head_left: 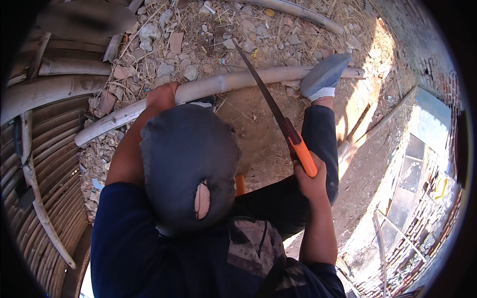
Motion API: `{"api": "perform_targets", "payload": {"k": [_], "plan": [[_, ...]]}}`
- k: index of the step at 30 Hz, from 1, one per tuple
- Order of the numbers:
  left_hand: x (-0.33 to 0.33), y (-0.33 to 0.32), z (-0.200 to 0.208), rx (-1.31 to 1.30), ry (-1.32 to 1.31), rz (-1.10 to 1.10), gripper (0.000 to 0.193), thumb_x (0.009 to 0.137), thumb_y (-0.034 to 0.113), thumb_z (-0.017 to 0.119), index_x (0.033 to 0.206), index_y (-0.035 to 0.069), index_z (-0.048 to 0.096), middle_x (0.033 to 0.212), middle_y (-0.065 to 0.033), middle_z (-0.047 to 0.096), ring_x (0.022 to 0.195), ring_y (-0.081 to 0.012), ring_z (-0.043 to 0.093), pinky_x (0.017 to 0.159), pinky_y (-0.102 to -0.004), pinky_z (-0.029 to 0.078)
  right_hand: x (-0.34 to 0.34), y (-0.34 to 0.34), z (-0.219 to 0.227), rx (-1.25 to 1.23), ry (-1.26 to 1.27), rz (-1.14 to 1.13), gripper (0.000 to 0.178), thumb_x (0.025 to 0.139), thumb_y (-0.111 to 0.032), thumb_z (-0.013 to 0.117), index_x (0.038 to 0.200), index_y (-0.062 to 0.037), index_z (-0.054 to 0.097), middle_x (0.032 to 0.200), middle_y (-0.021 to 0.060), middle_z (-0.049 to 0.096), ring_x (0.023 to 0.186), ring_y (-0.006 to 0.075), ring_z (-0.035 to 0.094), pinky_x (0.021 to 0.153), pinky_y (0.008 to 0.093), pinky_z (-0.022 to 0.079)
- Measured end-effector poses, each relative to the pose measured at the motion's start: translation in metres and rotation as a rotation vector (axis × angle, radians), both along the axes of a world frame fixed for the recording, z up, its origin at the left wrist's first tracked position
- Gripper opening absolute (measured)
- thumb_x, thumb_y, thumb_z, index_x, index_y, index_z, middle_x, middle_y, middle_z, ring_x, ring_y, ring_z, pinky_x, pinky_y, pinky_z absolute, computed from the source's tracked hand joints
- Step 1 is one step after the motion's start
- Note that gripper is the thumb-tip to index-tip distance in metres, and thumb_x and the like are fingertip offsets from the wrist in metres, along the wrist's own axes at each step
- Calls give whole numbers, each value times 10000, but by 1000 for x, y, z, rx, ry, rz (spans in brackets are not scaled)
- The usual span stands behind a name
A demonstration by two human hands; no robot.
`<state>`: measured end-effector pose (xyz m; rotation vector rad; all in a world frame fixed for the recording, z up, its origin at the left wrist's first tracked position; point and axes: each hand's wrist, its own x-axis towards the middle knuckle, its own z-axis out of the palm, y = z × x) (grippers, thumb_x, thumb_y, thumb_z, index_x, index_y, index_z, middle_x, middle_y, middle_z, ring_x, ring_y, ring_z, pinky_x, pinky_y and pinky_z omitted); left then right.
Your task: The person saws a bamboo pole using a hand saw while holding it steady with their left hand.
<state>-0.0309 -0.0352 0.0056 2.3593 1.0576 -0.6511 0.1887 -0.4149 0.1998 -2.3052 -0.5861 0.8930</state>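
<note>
A long pale bamboo pole (238,81) lies across the ground in front of me. My left hand (163,95) is closed over it toward its left end. In my right hand (313,178) is the orange handle of a hand saw (272,103), its dark narrow blade slanting up and left. That blade crosses the pole in view; whether it touches cannot be told. My right foot, in a grey-blue shoe (326,75), rests against the pole near its right end. A dark rounded shape (189,159) with a torn hole, apparently my bent left knee, hides part of the ground.
Rubble and dry straw (164,42) cover the far ground, where another pole (308,15) lies. A bamboo-slat wall (49,149) stands at left. On the right are slender poles (370,131) and a brick wall (449,82). Behind the dark shape, a small orange piece (240,185) shows.
</note>
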Motion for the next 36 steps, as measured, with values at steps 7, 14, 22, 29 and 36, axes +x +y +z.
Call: {"api": "perform_targets", "payload": {"k": [7,14,22,29,36], "plan": [[2,-6,-10,51,17,-12,655,800,324,792,1407,202,578,1296,-108,680,1251,-334,651,1051,-558,470,2,-1,-29,34,103,-73,188,890,-71,670,1047,22,716,853,83,698,771,135,655,734,302,517],[0,-2,-1,58,20,-6,635,835,323,774,1422,201,566,1314,-110,671,1255,-336,646,1065,-566,459,6,-38,0,91,38,-42,227,904,-62,664,1110,19,717,841,55,671,776,127,637,745,297,519],[9,-8,1,63,-3,3,615,836,315,774,1405,200,570,1318,-109,670,1265,-339,637,1073,-577,454,19,35,-63,93,145,-112,202,918,-103,680,1080,13,710,800,33,634,749,105,601,714,300,504],[-2,-2,3,61,31,-48,650,809,305,776,1418,204,570,1306,-98,676,1255,-333,646,1067,-561,462,-3,-22,-19,163,147,-122,240,917,-39,618,1128,8,721,900,57,711,838,107,672,789,290,535],[11,-8,5,62,-3,6,640,811,288,765,1418,204,580,1295,-94,680,1241,-337,650,1063,-551,466,24,28,-69,79,220,-176,214,913,-34,632,1104,17,714,887,30,694,795,104,644,758,292,525]]}}
